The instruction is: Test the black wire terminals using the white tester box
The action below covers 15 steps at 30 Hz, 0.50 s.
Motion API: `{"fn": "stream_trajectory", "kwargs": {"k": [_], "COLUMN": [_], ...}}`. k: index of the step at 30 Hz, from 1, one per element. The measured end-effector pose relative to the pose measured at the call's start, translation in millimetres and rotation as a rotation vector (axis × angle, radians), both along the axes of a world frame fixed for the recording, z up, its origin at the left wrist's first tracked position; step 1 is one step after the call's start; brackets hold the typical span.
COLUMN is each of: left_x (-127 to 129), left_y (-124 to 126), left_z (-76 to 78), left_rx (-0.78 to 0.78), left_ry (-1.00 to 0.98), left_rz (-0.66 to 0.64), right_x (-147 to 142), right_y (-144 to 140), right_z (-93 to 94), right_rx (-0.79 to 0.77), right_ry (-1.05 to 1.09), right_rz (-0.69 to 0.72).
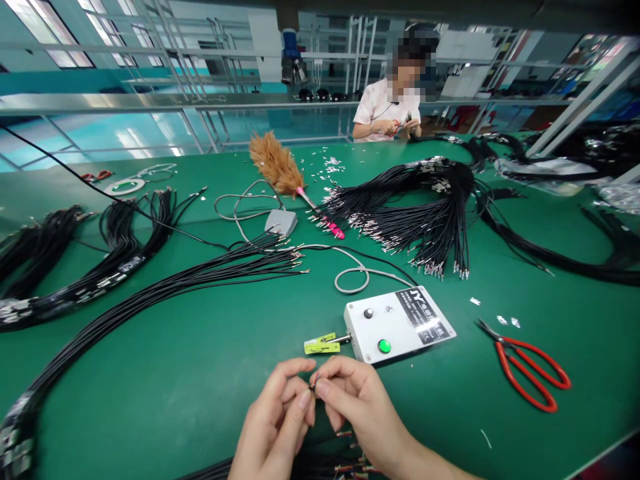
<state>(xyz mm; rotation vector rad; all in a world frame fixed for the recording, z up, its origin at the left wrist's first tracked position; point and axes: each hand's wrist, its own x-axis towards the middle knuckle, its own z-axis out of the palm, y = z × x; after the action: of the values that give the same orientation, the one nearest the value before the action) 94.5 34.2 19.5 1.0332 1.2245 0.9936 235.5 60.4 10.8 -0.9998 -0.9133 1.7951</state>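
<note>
Box (387,328) beyond right hand (359,395), scissors (505,343) farther right.

Bright, even light; edges stretched
Windows (46,30) glare far beyond the hands (363,403), leftward; the floor (131,137) there reflects pale streaks; the head (414,59) opposite is pixelated.

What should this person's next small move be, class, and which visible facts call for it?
Probably to spread the fine coloured wires slightly with the fingertips: the left hand and right hand meet in a pinch at the cable end, where those wires show close together.
</note>
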Motion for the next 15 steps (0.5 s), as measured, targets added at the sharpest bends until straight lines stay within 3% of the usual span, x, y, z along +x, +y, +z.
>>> {"fn": "stream_trajectory", "kwargs": {"k": [4,8,12,15], "left_x": [0.3,-0.5,-2.3,-2.8], "left_y": [1.8,7.5,9.5,7.9], "left_z": [2.6,7.9,1.1,-4.5], "left_rx": [0.044,0.15,0.056,0.003], "left_ry": [0.042,0.024,-0.042,-0.008], "left_rz": [0.037,-0.042,0.061,0.125], "right_x": [0.3,0.4,-1.3,-0.7], "right_y": [0.0,0.0,-3.4,-6.2], "right_z": [1.2,2.9,3.4,4.2], "right_rx": [-0.023,-0.046,-0.028,0.127], "right_ry": [-0.028,-0.09,-0.152,-0.276], "right_rz": [-0.004,0.004,0.026,-0.001]}}
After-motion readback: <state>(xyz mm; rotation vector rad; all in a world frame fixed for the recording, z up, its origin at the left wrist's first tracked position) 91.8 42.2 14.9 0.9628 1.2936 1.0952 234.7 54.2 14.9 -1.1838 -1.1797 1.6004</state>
